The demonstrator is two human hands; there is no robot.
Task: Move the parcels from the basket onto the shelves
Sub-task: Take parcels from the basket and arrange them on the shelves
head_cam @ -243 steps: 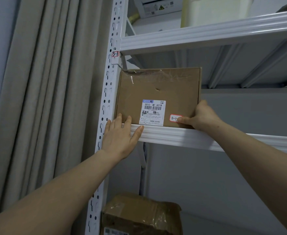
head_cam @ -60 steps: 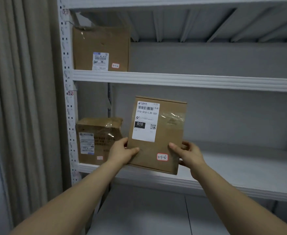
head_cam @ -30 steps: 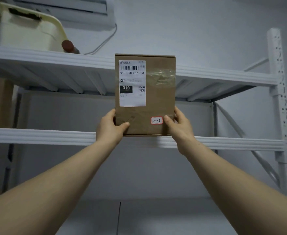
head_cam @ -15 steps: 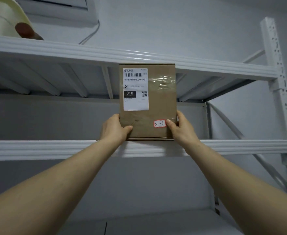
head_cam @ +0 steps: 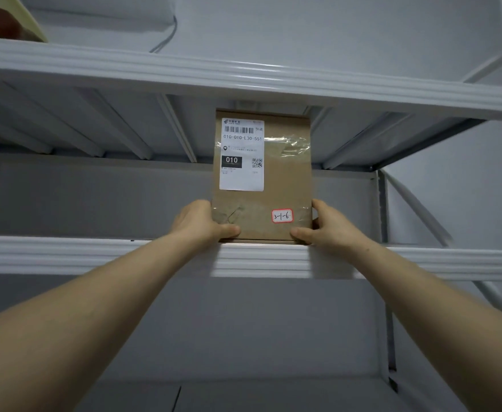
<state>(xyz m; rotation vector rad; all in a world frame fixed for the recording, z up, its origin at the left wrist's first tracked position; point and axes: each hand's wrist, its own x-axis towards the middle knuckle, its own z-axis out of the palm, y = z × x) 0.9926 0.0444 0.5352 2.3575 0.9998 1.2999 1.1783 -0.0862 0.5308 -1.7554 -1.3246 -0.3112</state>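
The left hand [head_cam: 197, 223] grips the lower left corner of the parcel [head_cam: 285, 179], thumb on its front. The right hand [head_cam: 331, 228] grips the lower right corner likewise. The parcel stands upright on the front edge of the shelf [head_cam: 95, 255], label [head_cam: 241, 154] facing outward, red-bordered sticker [head_cam: 282, 215] at lower right.

white shelf [head_cam: 95, 255] | brown parcel [head_cam: 276, 185] upright on front edge | upper shelf [head_cam: 244, 75]: cream bin [head_cam: 31, 23]

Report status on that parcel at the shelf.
Left hand and right hand both grip flat brown cardboard parcel, lower corners. Parcel upright, bottom edge at white metal shelf lip. No obstruction seen behind it.
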